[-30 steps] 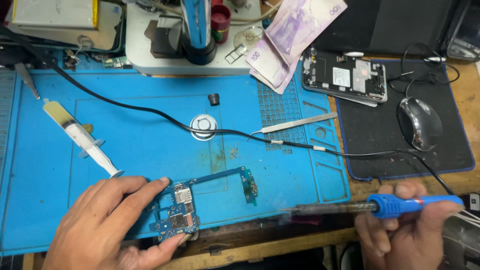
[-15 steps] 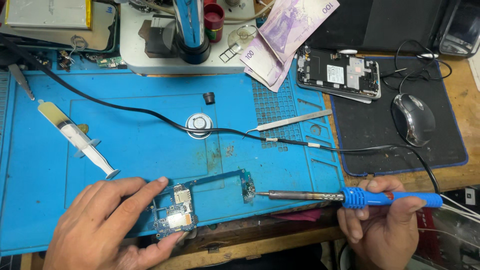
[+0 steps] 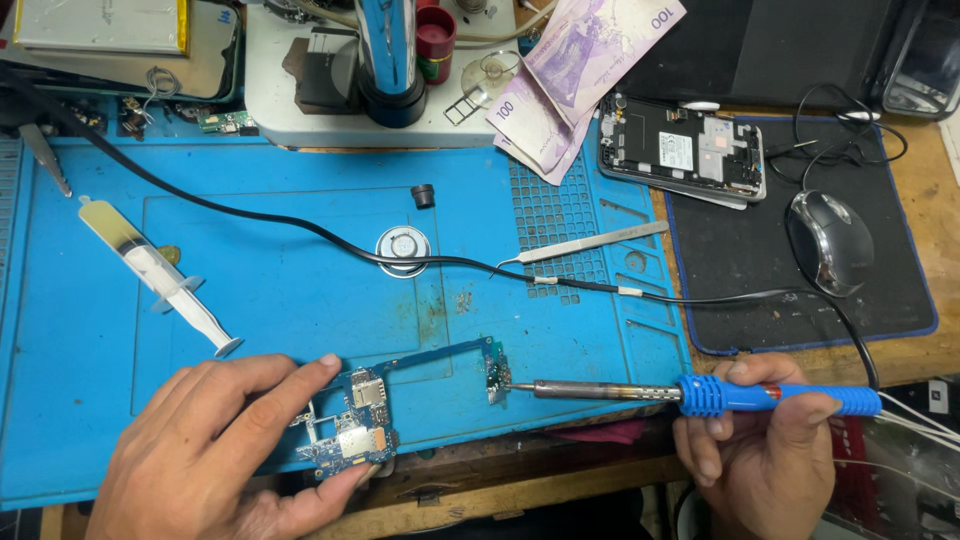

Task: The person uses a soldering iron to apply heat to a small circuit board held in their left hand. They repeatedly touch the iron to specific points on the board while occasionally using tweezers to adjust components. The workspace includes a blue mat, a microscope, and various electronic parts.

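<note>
A thin blue phone circuit board [image 3: 400, 390] lies near the front edge of the blue work mat [image 3: 300, 270]. My left hand [image 3: 215, 450] pins the board's wide left end with forefinger and thumb. My right hand [image 3: 770, 450] grips a soldering iron with a blue handle [image 3: 780, 397]. The iron lies level and points left. Its metal tip touches the small right end of the board [image 3: 497, 375].
On the mat lie a syringe [image 3: 160, 275], a round metal disc [image 3: 402, 248], tweezers [image 3: 585, 243] and a black cable [image 3: 300, 228]. Behind stand a microscope base [image 3: 390, 70], banknotes [image 3: 580, 60] and an opened phone [image 3: 685, 145]. A mouse [image 3: 828, 240] sits on a dark pad.
My right hand has carried the soldering iron leftward and a little up, from the table's front edge until its tip meets the board's right end. My left hand has stayed on the board.
</note>
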